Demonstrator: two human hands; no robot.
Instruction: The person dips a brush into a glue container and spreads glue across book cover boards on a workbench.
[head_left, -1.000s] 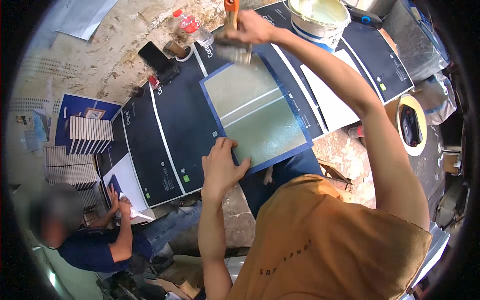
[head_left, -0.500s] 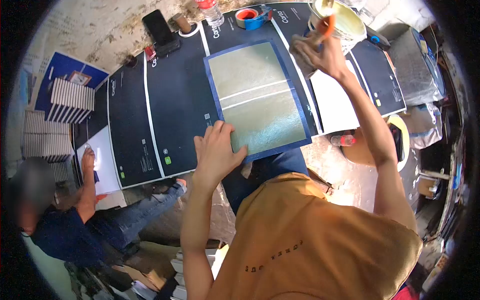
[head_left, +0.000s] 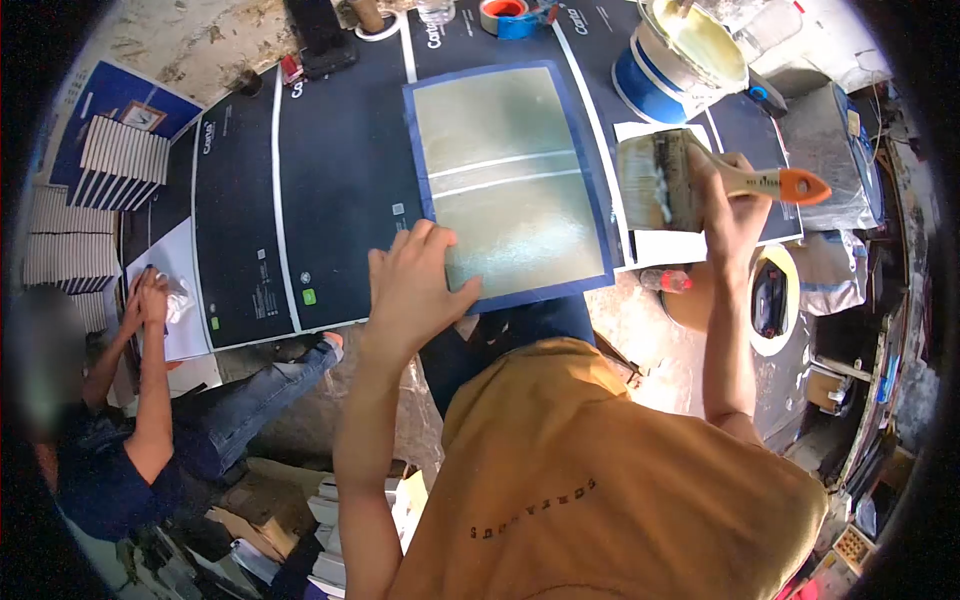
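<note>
My right hand [head_left: 735, 205] grips a wide brush [head_left: 660, 180] with an orange-tipped wooden handle, its broad bristle end pointing left over a white sheet [head_left: 660, 246]. Fingers spread, my left hand [head_left: 422, 290] rests on the lower left edge of a blue-bordered board [head_left: 510, 130]. Greyish, glossy panels with white lines between them cover the board's middle. Behind the brush stands a white and blue bucket [head_left: 655, 75] with pale, creamy stuff inside.
At the left, a co-worker's hands [head_left: 150, 292] hold something whitish over a white sheet. Stacked books [head_left: 125, 160] stand near them. Tape rolls [head_left: 505, 14], a dark phone [head_left: 318, 30] and a clear bottle [head_left: 435, 10] lie along the far edge.
My right hand has come down from the bucket, and the brush now shows fully over the white sheet. My left hand stays on the board. The co-worker's two hands are now together.
</note>
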